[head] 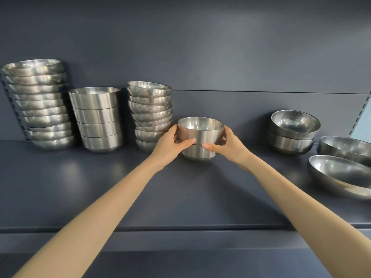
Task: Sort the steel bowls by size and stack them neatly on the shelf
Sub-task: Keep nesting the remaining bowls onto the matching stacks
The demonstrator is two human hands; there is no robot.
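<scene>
Steel is gleaming where the left hand (170, 145) and right hand (230, 146) are clasping a straight-sided bowl (200, 131), fingers curled narrowly round its wall, nesting it squarely into its twin (199, 152) mid-shelf (120, 187), probably so the rims sit level. Just beside it the leaning stack (151, 115) is crowding the left hand; toward the shelf's right end, a stacked pair (294, 131) and two loose wide bowls (341, 173) are waiting, with bare shelf between.

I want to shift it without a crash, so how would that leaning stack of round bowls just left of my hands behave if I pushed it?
The leaning stack would probably topple rather than slide: its bowls sit askew on rounded bottoms. Polished steel likely lets them slip apart. They look rigid, not fragile.
</scene>
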